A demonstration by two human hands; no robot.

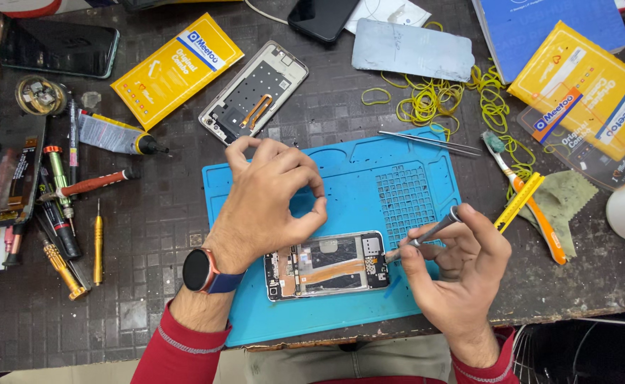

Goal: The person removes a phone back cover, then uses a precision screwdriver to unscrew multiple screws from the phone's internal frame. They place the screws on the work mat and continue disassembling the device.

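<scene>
**Opened phone on the blue mat, tool at its right end**

Your left hand (269, 199) rests over the left end of the opened phone (326, 264), thumb and forefinger curled into a loose ring, gripping nothing that shows. Your right hand (454, 259) pinches a slim metal screwdriver (430, 233), its tip at the phone's right edge. The phone lies face-open and lengthwise near the front of the blue repair mat (341, 178), circuit boards and an orange flex strip exposed.

The mat has its own compartments: a grid of small square cells (405, 201) just beyond the phone; what they hold is too small to tell. At far left, a small round tin (40, 94) holds tiny parts.

The mat sits on a dark, worn tabletop (149, 227). A bare phone frame (254, 92) lies beyond the mat, tweezers (430, 142) across its far right corner. Screwdrivers (77, 227) and a glue tube (117, 135) lie to the left; yellow rubber bands (433, 96), yellow boxes (586, 89) and a toothbrush (526, 195) to the right.
</scene>
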